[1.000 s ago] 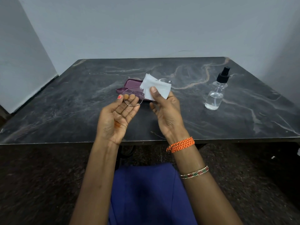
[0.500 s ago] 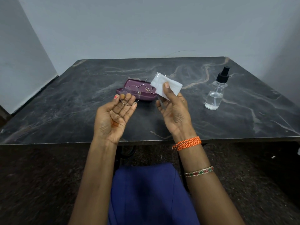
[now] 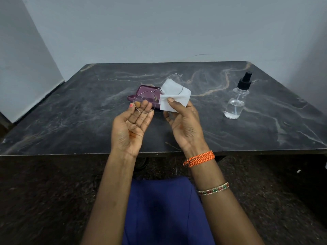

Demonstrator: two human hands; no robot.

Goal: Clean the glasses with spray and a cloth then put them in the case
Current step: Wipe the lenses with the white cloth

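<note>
The fingers (image 3: 141, 110) of the left hand (image 3: 131, 126) lie nearly straight, palm up, with the left lens of the glasses (image 3: 155, 96) resting across their tips; the thumb tip sits at that lens's outer rim, so the frame looks lightly held there, not gripped in a fist. The right hand (image 3: 184, 124) pinches the white cloth (image 3: 175, 98) between thumb and the fingers behind it, the thumb pressed on the near face of the cloth. The cloth lies against the right lens: part of it shows behind the wire rim, the rest hangs below and to the right, so this hand appears to be wiping that lens.

By my reading the task is in its wiping stage. The spray bottle (image 3: 237, 101) stands upright on the desk (image 3: 70, 112), well to the right of both hands and untouched, which suggests spraying is done, though no wetness on the lenses can be made out. The purple case (image 3: 141, 93) lies on the desk just beyond the left fingertips, seen partly through the left lens; it seems to lie open, but I cannot tell for sure. Left to do: finish wiping, fold the temples if they are out, lay the glasses in the case and close it.
</note>
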